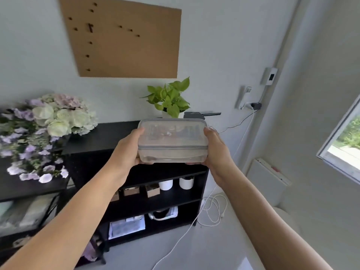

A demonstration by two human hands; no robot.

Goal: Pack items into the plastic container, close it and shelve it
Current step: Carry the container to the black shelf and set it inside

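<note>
I hold a translucent plastic container [172, 140] with its lid on, lifted in front of the top of a black shelf unit [109, 137]. Blurred items show through its lid and wall. My left hand [126, 148] grips its left end, thumb on the lid edge. My right hand [216, 149] grips its right end, fingers under the base. The container is level and hangs above the shelf's upper compartment, not touching the shelf top.
On the shelf top stand a potted green plant [171, 100] and a big bouquet of white and purple flowers [44, 129]. Lower shelves hold white cups [166, 184], small brown boxes and a bag. White cables [212, 209] lie on the floor at right. A corkboard [124, 38] hangs above.
</note>
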